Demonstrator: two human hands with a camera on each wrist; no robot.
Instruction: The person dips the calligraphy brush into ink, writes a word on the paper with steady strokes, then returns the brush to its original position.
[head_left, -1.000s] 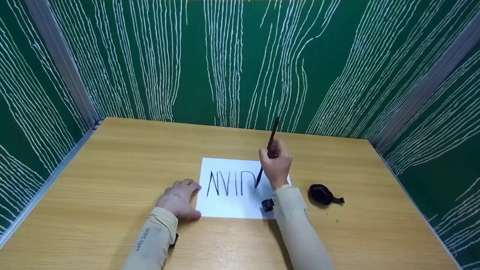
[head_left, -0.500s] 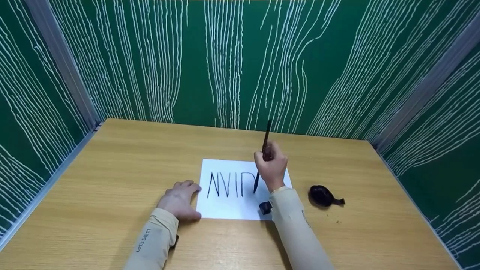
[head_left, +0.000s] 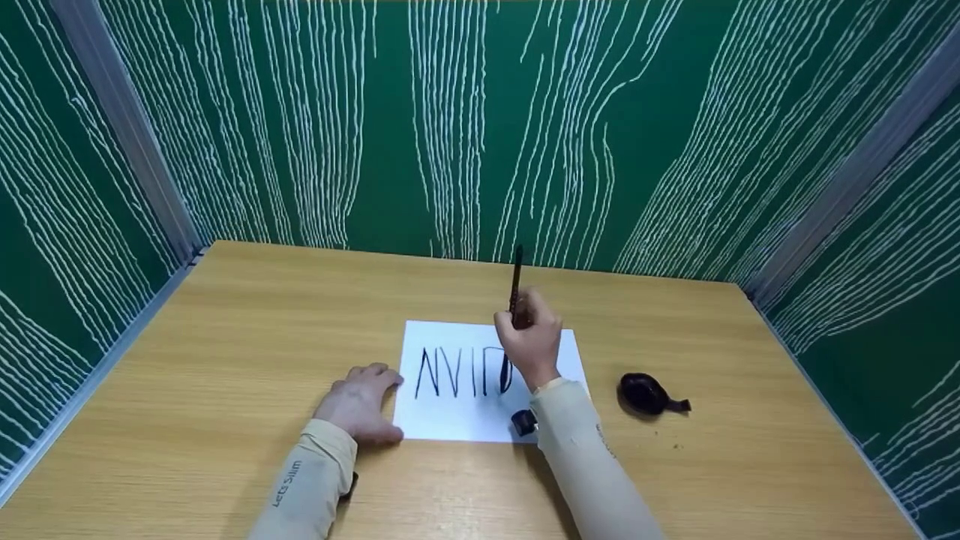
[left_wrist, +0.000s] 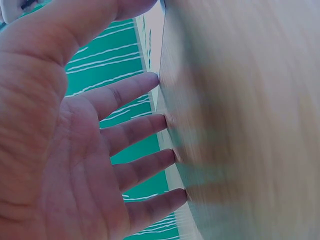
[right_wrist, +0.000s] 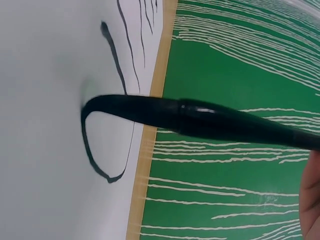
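A sheet of white paper (head_left: pixel 450 420) lies on the wooden table, bearing thin black strokes that look like the letters N, V, I and a rounded D shape. My right hand (head_left: pixel 532 341) holds a dark calligraphy brush (head_left: pixel 516 281) nearly upright over the paper's right half. In the right wrist view the bristles of the brush (right_wrist: pixel 135 110) bend against the paper, at the end of a curved wet stroke (right_wrist: pixel 87 145). My left hand (head_left: pixel 360 401) lies spread at the paper's left edge, thumb and fingertips at its border. In the left wrist view its fingers (left_wrist: pixel 145 167) are straight, tips on the table.
To the right of the paper sits a small black dish (head_left: pixel 643 394) with a stubby handle. Small specks (head_left: pixel 677 446) lie near it. Green walls (head_left: pixel 390 150) with white wavy lines enclose the table (head_left: pixel 225 360) at the back and both sides.
My right hand has moved left and slightly toward me, with the brush more upright. The curved stroke has been drawn further down and back left. My left hand has stayed in place.
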